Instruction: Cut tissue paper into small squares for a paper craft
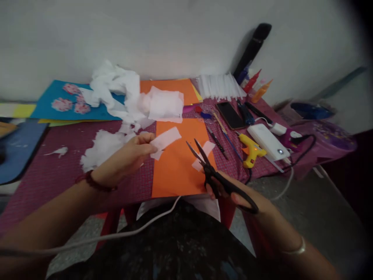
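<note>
Between the thumb and fingers of my left hand [136,149] is a strip of thin white tissue paper [167,138], held over an orange sheet [177,175]. My right hand [224,184] grips black-handled scissors [212,173], their blades parted and pointing up and left. The blade tips are apart from the held strip. Another pale tissue strip [204,155] lies on the orange sheet, partly behind the scissors. Left of the sheet, a heap of white tissue scraps [100,149] rests near my left wrist.
Behind are stacked tissue squares [166,105], crumpled white tissue [116,85] and a blue sheet [48,105] with pink-white paper flowers [62,104]. To the right lie a craft knife [218,143], a phone [230,115], a yellow glue gun [251,151] and a white power bank [268,142] with cables.
</note>
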The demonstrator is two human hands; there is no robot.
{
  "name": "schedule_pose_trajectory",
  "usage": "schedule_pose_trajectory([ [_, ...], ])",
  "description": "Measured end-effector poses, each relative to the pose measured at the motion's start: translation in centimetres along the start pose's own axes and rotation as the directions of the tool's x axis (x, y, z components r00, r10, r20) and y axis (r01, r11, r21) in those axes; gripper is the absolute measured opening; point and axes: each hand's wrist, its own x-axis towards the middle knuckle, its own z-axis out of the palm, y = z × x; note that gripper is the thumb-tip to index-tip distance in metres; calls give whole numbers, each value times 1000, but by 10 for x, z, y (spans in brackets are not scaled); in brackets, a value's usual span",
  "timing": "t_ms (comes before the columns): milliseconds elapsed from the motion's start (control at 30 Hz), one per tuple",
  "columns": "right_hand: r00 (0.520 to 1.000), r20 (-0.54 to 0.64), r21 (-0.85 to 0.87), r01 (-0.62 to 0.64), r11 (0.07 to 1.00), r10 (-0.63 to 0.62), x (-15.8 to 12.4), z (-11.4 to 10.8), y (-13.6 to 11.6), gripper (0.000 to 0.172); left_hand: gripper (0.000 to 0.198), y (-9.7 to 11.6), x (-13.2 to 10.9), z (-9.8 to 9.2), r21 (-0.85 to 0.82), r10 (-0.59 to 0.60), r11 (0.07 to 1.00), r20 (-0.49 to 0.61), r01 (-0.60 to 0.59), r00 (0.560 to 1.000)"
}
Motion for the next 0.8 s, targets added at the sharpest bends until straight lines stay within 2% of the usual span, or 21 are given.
schedule_pose_trajectory([
  [100,1000,26,-177,13,984,-9,27,13,-13,76,18,-4,-31,-16,-289,-45,957,-189,-12,981],
  [233,994,104,-279,-2,960,32,74,32,-20,78,15,-22,-58,-36,-414,-79,908,-315,-62,946],
  [333,988,144,-323,0,946,49,109,47,-22,75,13,-37,-69,-50,-442,-83,894,-325,-74,942],
  [500,983,147,-264,-73,962,115,152,66,-24,75,17,-53,-74,-67,-472,-82,876,-344,-97,935],
  [633,979,143,-240,-110,964,148,169,73,-26,72,15,-57,-75,-77,-500,-87,859,-350,-107,933],
  [800,975,97,-157,-186,970,202,173,75,-23,65,14,-60,-73,-82,-507,-60,853,-328,-122,943],
])
